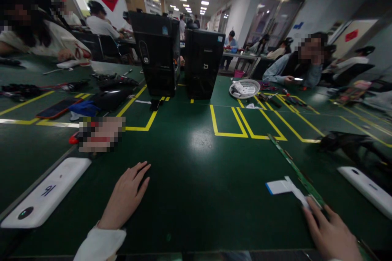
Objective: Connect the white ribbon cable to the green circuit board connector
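The right hand (335,232) is touching the near stretch of a long, narrow green circuit board (302,178) and a flat white ribbon cable (280,187) with a blue end. From those fingers, the board is running forward and slanting left, while the cable is bending out on its left side. Whether the fingers are pinching or merely resting, I cannot tell. The left hand (125,195) is lying empty, its fingers loosely extended, well apart from the board on the smooth, dark green counter (199,200). Glossy white rounded devices are flanking both hands, one on the left (45,193), another on the right (367,189).
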### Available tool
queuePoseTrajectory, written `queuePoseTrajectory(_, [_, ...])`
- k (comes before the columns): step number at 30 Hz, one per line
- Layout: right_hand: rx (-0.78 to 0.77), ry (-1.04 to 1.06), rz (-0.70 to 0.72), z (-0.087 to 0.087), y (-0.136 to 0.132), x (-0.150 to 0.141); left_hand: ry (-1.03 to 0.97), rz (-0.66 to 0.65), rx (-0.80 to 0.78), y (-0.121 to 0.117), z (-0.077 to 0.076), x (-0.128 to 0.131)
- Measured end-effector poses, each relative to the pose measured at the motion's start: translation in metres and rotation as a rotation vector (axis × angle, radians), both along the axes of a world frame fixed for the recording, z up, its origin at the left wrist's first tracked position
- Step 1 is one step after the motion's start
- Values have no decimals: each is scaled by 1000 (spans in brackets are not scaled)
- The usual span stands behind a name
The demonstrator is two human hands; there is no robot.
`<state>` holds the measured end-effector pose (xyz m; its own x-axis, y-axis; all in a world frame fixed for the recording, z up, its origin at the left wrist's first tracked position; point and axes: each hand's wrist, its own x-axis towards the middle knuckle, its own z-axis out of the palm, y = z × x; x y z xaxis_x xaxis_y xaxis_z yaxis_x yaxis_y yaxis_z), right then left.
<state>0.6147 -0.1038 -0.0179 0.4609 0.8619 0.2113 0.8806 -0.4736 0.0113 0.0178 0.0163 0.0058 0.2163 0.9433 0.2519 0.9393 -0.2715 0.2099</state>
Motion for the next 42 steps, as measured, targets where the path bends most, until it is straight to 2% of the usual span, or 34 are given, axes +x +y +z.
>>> queuePoseTrajectory(3, [13,22,-111,6,18,5,-2,5,9,-1,1,1])
queuePoseTrajectory(13, [-119,166,-263,37,95,39,1,18,-12,-2,4,3])
queuePoseTrajectory(18, [-122,199,-312,46,120,44,5,20,-39,-2,5,2])
queuePoseTrajectory(32, [-165,264,-406,54,130,36,-2,16,-2,-1,6,4])
queuePoseTrajectory(39, [-83,211,-377,47,126,31,3,26,-40,-2,4,2])
queuePoseTrajectory(42, [-22,115,-298,42,124,34,-5,33,-42,-3,5,2])
